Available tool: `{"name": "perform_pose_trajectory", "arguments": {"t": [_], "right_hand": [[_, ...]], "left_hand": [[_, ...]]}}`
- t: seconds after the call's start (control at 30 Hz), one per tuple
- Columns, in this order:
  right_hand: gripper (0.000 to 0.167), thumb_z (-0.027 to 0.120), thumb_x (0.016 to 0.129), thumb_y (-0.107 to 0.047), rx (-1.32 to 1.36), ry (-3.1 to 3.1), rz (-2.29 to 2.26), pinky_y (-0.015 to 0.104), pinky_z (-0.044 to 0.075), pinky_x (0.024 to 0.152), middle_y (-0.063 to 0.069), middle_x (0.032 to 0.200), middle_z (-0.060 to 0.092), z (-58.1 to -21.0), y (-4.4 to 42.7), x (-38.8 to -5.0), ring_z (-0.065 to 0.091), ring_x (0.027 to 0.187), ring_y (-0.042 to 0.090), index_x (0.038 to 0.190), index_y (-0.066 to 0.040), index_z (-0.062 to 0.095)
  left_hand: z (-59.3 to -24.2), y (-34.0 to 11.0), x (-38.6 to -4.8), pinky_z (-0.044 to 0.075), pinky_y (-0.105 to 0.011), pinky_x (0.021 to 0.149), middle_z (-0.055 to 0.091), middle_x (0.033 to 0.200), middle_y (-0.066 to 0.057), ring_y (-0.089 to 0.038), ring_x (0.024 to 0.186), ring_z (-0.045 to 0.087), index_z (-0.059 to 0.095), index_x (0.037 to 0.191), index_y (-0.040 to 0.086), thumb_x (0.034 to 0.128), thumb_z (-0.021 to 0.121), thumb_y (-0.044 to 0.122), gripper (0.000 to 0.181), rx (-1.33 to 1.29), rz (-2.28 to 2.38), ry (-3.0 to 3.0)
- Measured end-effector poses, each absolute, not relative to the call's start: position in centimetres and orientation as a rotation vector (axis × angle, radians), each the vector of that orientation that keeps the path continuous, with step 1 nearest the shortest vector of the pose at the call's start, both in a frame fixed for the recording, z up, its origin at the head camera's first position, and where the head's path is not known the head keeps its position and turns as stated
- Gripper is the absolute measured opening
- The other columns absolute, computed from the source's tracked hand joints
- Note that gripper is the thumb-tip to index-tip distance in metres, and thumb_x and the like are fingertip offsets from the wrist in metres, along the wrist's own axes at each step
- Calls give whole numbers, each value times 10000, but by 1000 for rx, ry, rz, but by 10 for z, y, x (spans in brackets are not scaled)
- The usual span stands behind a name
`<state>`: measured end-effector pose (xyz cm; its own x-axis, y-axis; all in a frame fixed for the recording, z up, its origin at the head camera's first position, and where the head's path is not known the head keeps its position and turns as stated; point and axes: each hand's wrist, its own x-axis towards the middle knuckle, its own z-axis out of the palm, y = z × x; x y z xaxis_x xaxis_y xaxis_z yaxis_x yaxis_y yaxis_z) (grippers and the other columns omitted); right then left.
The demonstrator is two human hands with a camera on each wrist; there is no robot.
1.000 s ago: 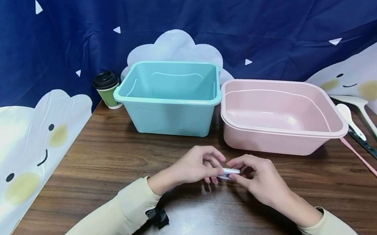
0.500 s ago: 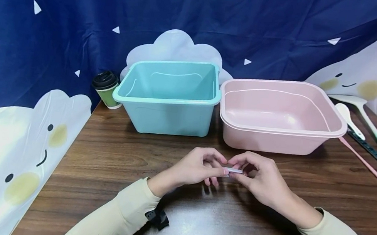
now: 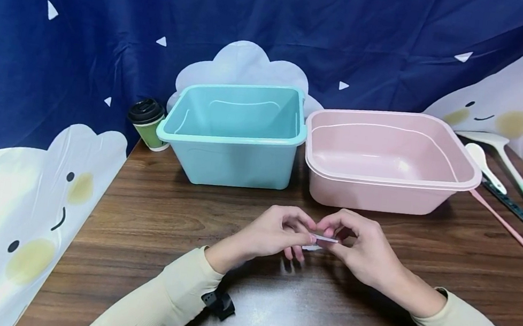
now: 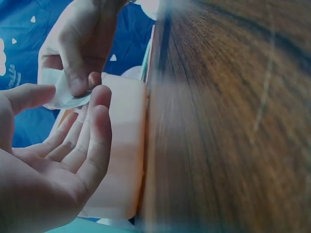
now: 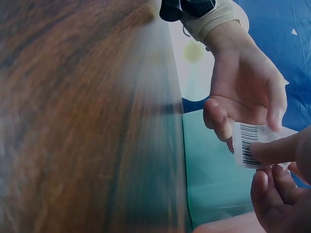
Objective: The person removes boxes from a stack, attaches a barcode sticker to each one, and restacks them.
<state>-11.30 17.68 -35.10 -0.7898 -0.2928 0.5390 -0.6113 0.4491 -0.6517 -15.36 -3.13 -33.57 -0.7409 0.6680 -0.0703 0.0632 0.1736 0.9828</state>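
Between my two hands, above the table, is a small white barcode label (image 5: 246, 138), seen almost edge-on as a thin pale strip in the head view. My left hand (image 3: 278, 231) pinches its left side with the thumb over it. On the other side my right hand (image 3: 360, 245) grips the label, its thumb and forefinger bent round the edge. In the right wrist view black bars face the camera, and a digit of the right hand covers part of them. A pale flap shows below the strip in the head view. Whether it is a separate layer I cannot tell.
A teal bin (image 3: 232, 162) and a pink basin (image 3: 379, 195) stand behind the hands on the wooden table (image 3: 179, 207). A green cup (image 3: 149, 126) with a black lid is at the left. Several utensils, among them a white spoon (image 3: 488, 167), lie at the right.
The label has been tilted between the fingers: its face turned edge-on, and a pale flap now shows beneath. The right fingers have shifted slightly; both arms stay nearly in place.
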Motion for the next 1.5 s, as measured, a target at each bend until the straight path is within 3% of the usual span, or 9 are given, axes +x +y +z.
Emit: {"name": "perform_pose_trajectory", "arguments": {"t": [0.5, 0.8, 1.07, 1.5], "right_hand": [[293, 826, 779, 29, 751, -2441, 1284, 220, 558, 606, -24, 903, 692, -348, 178, -114, 637, 735, 13, 1014, -105, 713], [170, 757, 900, -98, 661, -2570, 1369, 237, 585, 638, -10, 897, 746, -342, 178, -112, 665, 735, 21, 1067, -104, 724], [208, 695, 965, -211, 521, -2700, 1421, 267, 573, 594, 42, 929, 756, -336, 180, -112, 689, 663, 151, 1125, -81, 716], [224, 750, 915, -184, 539, -2716, 1321, 262, 571, 644, -3, 859, 742, -336, 182, -116, 670, 693, 75, 1101, -59, 728]], "left_hand": [[-339, -30, -156, 504, -212, 501, 731, 892, -277, -106, 531, 632, 616, 1108, -103, 891, 664, -77, 224, 617, 1720, 2025], [-339, -30, -156, 497, -206, 502, 724, 885, -282, -106, 521, 614, 617, 1119, -106, 880, 644, -109, 240, 591, 1711, 2041], [-339, -30, -156, 504, -199, 510, 732, 886, -266, -101, 523, 614, 625, 1107, -107, 878, 664, -108, 232, 584, 1694, 2053], [-337, -30, -154, 502, -203, 513, 730, 887, -266, -98, 532, 619, 630, 1111, -91, 875, 672, -106, 240, 608, 1665, 2080]]}}
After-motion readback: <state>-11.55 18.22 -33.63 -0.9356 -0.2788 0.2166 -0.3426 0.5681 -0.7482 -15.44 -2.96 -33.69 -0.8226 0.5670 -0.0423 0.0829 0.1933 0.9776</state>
